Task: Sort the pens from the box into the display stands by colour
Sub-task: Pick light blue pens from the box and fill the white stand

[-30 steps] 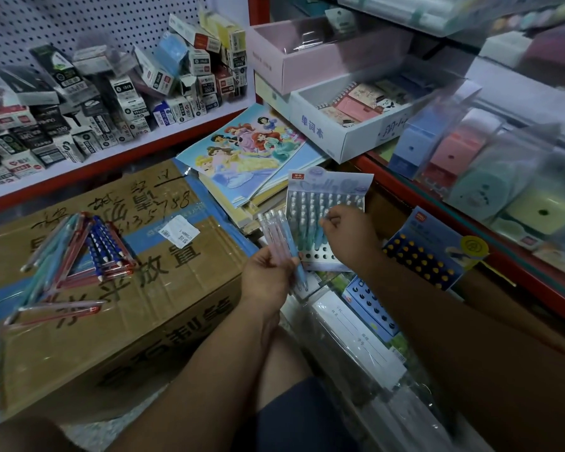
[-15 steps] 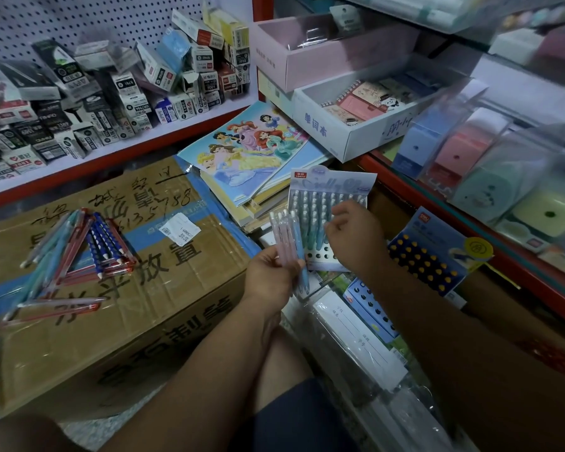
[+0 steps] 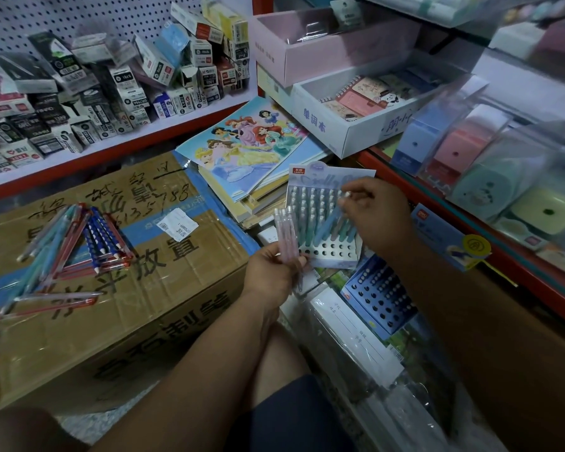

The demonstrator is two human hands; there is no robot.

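The left hand grips a bunch of pale pink pens upright, just left of the display stand. The right hand pinches one blue pen near its top, slanted across the stand's rows of blue-green pens.

Dark navy shorts, bare arms

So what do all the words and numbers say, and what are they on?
"LANTU": red tag atop the pale pen stand.
"单词本": front of the white box.
"放置": printed on the cardboard box.
"5001": one small stacked box.
Handwriting, sticker, other small boxes: too blurred to read.
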